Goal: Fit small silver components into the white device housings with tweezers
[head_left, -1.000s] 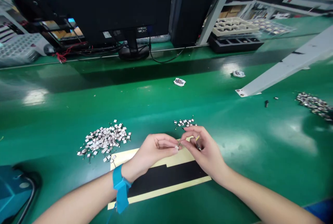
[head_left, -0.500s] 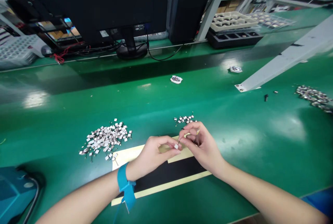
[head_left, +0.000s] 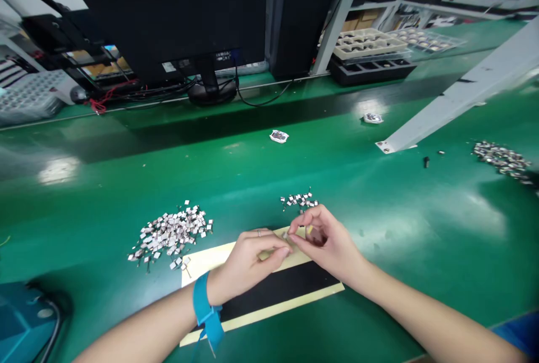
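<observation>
My left hand [head_left: 259, 259], with a blue wrist strap [head_left: 206, 309], has its thumb and index finger pressed together; whatever lies between them is hidden. Facing it, the thumb and index finger of my right hand [head_left: 324, 239] pinch a small pale square part [head_left: 285, 235], blurred and close against the left fingers. Both hands hover over a black strip [head_left: 282, 287] on a yellowish sheet [head_left: 269, 315]. A heap of small white square parts with short dark leads [head_left: 172, 234] lies left of my hands, and a smaller group [head_left: 300, 200] lies just beyond them.
A monitor [head_left: 168, 14] stands at the back. Stacked trays [head_left: 370, 51] are at the back right, near a slanted grey post [head_left: 455, 90]. Two small white packets [head_left: 279, 136] lie mid-table. Another heap of parts [head_left: 501, 159] is far right, and a blue-green device [head_left: 25, 318] front left.
The white square between my fingertips has turned and moved to the right fingertips. My left fingers have closed together slightly below it. The view has shifted a little.
</observation>
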{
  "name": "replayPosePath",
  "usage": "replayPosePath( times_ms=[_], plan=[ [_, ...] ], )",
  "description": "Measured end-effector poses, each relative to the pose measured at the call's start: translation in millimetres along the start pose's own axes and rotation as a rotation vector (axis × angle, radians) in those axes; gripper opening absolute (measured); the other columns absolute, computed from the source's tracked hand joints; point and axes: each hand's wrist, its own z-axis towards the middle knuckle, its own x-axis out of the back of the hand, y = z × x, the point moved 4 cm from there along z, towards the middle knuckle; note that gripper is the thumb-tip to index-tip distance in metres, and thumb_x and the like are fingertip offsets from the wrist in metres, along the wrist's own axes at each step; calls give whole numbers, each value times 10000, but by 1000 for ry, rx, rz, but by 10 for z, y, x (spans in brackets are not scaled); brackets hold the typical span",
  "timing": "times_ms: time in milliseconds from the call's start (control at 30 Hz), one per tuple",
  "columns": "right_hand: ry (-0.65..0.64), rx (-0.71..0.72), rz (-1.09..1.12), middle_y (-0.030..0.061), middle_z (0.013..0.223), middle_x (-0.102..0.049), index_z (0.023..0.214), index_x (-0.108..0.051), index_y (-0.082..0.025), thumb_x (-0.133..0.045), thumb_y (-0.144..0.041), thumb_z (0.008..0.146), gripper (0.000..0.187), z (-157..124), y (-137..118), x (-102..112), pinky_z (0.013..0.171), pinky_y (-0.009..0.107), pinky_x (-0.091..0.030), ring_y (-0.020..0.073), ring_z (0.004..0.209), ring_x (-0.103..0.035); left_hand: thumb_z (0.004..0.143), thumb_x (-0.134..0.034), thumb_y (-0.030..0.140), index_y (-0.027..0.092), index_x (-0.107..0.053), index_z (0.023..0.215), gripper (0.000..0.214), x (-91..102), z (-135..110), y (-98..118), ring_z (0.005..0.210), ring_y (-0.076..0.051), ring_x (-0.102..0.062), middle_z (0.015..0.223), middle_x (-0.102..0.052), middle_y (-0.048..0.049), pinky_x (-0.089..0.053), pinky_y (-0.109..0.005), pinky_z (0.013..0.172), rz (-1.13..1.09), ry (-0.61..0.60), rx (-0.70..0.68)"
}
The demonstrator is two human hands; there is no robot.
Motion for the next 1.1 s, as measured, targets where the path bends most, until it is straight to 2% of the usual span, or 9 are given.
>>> replayPosePath(
  times_ms=[100,167,267,367,533,667,767,933,1100],
  plan=[
    [-13,-5,-30,-9,759,-589,782,-322,-219,-541,-189,749,223,10,9,-12,382,168,-294,37,413,-375,825,-467,233,160,-640,806,189,-12,1,-4,681,-140,-559,738,-627,-45,-420,-224,647,34,-5,15],
    [-36,-3,-55,-4,777,-587,791,-336,-218,-531,-203,757,199,19,22,-11,392,169,-308,39,421,-392,819,-468,220,159,-628,774,177,3,6,-38,648,-134,-541,703,-607,-34,-408,-225,610,98,13,53],
    [-1,-16,-175,9,782,-598,808,-352,-218,-504,-212,766,158,43,55,56,426,185,-352,62,456,-456,806,-474,201,165,-590,750,133,97,26,-116,649,-133,-535,700,-598,-19,-407,-235,618,172,138,114],
    [54,-24,-377,17,803,-626,831,-364,-220,-497,-190,757,155,102,84,143,440,212,-378,85,448,-486,785,-463,153,174,-547,836,100,180,55,-195,714,-137,-552,797,-608,-25,-434,-244,665,150,235,156],
    [45,81,-541,-2,880,-658,918,-384,-223,-516,-109,736,252,266,104,105,623,243,-474,145,788,-634,738,-461,106,178,-522,873,165,158,79,-259,775,-159,-538,861,-581,-39,-442,-286,708,222,189,186],
    [32,110,-660,11,927,-662,958,-430,-212,-539,-95,715,291,332,162,6,626,264,-486,169,775,-648,734,-466,126,178,-524,854,143,125,75,-299,749,-159,-530,838,-574,-35,-439,-291,694,228,192,205],
    [41,115,-657,27,906,-667,921,-487,-198,-533,-37,679,294,326,209,-22,582,255,-488,174,708,-656,730,-450,110,169,-524,832,139,114,74,-332,729,-149,-528,801,-569,-31,-435,-275,679,181,215,200],
    [32,145,-614,10,891,-669,941,-511,-202,-480,51,640,394,274,212,2,573,206,-498,145,746,-655,731,-450,97,159,-529,790,116,134,82,-341,705,-130,-528,766,-566,-24,-431,-247,657,60,269,151],
    [35,299,-420,-18,834,-675,1038,-461,-239,-535,-83,750,336,142,56,-10,489,162,-490,92,605,-635,683,-580,116,157,-533,899,225,98,117,-358,794,-133,-570,860,-596,-44,-466,-243,720,-408,256,198]
  ],
)
